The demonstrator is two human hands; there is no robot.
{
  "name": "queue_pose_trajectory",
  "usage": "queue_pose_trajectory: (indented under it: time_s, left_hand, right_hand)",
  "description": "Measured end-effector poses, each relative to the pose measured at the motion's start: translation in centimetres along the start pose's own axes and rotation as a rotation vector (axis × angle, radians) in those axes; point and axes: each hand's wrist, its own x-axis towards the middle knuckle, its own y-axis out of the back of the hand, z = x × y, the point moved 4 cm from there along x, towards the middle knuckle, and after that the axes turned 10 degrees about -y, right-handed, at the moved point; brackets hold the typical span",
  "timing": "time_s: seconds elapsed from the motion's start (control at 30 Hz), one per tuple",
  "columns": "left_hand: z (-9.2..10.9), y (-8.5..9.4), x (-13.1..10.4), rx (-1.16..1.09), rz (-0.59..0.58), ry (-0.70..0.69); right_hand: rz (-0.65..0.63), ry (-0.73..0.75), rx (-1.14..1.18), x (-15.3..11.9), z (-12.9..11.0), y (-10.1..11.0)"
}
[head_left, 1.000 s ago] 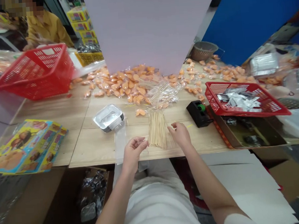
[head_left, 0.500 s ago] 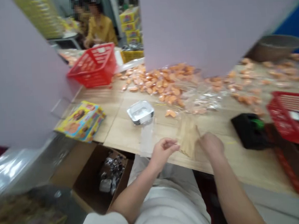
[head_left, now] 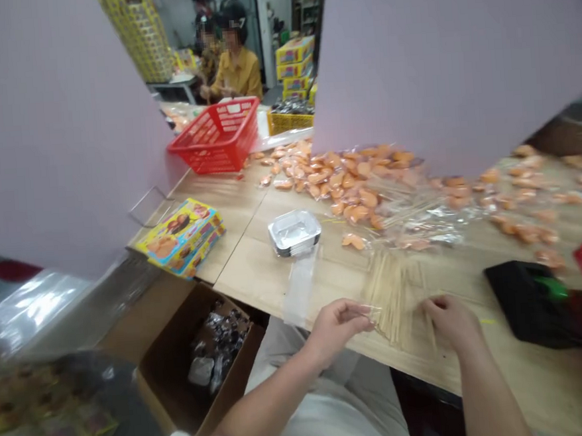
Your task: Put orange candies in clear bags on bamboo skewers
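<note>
A loose bundle of thin wooden sticks [head_left: 388,291] lies on the table in front of me. At its left near end, my left hand [head_left: 339,327] is closed in a pinch, with thin stick ends at the fingertips. To the right of the bundle, my right hand [head_left: 455,326] is pinched on a wooden stick, slightly blurred. Left of the bundle stands a foil tray stack [head_left: 295,232], with a strip of clear plastic [head_left: 300,290] below it. Just beyond the sticks lies a wrapped orange piece [head_left: 353,241].
Wrapped orange pieces [head_left: 338,181] are heaped along the back. A red basket [head_left: 216,140] and yellow boxes [head_left: 180,236] are at the left; a black tape dispenser [head_left: 521,301] is at the right. An open carton [head_left: 181,352] sits below. Pale partitions [head_left: 409,57] rise behind; co-workers sit beyond.
The view has shifted, so the table things appear lower and the dispenser farther right. My right hand has moved away from the bundle to the right, and the sticks look more spread out.
</note>
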Motion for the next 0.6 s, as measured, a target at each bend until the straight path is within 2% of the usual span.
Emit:
queue_pose_trajectory:
  time_s: [0.1,0.27,0.47,0.6]
  left_hand:
    - [0.3,-0.3,-0.1,0.054,-0.031,0.019]
    - [0.1,-0.5,0.1,0.131,-0.086,0.015]
    - [0.0,-0.7,0.1,0.228,-0.025,-0.056]
    - [0.1,-1.2,-0.1,0.243,-0.019,-0.042]
  right_hand:
    - [-0.055,-0.061,0.259,-0.7,0.3,0.4]
    - [-0.111,-0.072,0.625,-2.1,0.5,0.4]
    - [0.002,-0.167,0.816,-1.3,1.6,-0.2]
    - [-0.014,-0.189,0.937,-1.4,1.9,-0.5]
